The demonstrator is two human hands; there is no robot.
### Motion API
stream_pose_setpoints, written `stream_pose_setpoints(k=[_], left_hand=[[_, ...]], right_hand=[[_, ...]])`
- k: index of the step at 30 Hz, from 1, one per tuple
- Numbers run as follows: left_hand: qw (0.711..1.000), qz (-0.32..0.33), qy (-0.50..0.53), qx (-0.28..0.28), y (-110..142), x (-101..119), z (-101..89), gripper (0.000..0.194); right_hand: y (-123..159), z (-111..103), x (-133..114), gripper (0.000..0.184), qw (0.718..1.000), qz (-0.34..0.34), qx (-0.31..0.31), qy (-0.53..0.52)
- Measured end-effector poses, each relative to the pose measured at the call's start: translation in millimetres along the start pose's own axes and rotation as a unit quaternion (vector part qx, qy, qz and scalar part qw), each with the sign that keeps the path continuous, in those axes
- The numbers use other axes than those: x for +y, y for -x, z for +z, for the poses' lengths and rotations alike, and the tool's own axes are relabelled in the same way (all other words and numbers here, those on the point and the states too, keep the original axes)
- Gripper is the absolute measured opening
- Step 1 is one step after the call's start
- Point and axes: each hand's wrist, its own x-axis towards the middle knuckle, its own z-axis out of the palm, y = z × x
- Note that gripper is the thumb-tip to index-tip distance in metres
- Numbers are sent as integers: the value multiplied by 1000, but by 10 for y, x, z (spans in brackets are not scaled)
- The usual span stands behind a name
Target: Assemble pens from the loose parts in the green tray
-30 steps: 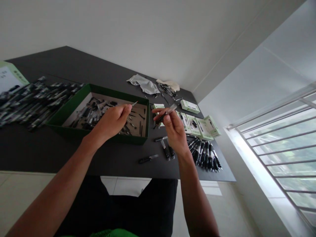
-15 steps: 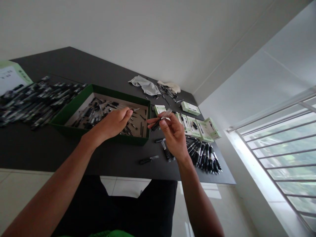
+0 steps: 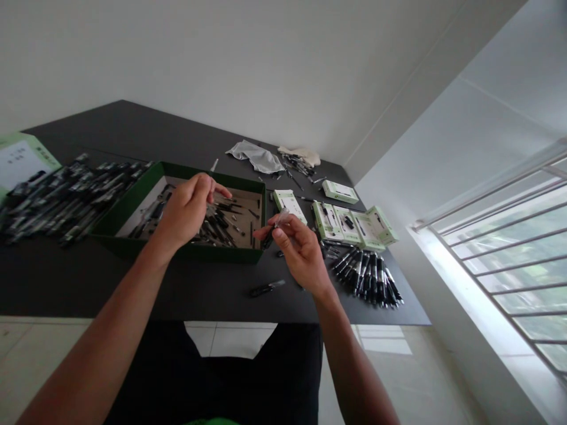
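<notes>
My left hand (image 3: 188,206) hovers over the green box (image 3: 128,203), fingers pinched on a thin pen refill (image 3: 214,165) whose pale tip sticks up behind the hand. My right hand (image 3: 299,251) is beside the box's right corner. Its fingers are closed on a pen barrel (image 3: 274,224) with a dark front and a clear end, angled toward the left hand. The two hands are apart, about a hand's width. The box holds several loose black pen parts (image 3: 217,221).
A big pile of black pens (image 3: 62,189) lies left of the box, with a green-white carton (image 3: 20,159) behind it. Small green-white packs (image 3: 349,221) and a row of finished pens (image 3: 367,277) lie right. A loose pen (image 3: 266,288) sits near the table's front edge; cloths (image 3: 257,154) lie at the back.
My left hand has drawn back to the left and lifted, turning the refill upward. My right hand has dropped and moved left with the pen barrel, toward the box's corner.
</notes>
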Motion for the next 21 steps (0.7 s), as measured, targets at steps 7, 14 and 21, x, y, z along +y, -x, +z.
stream_pose_setpoints(k=[7,14,21], left_hand=[[927,-9,374,-20,315,537,266,10],[921,-5,389,-20,399,750,374,15],[920,-10,382,-91,482,666,507,19]], right_hand=[[145,148,-97,25,992,2,-6,124],[259,144,-162,25,990,-19,-13,139],[289,65,-206,22,996,-16,-9,92]])
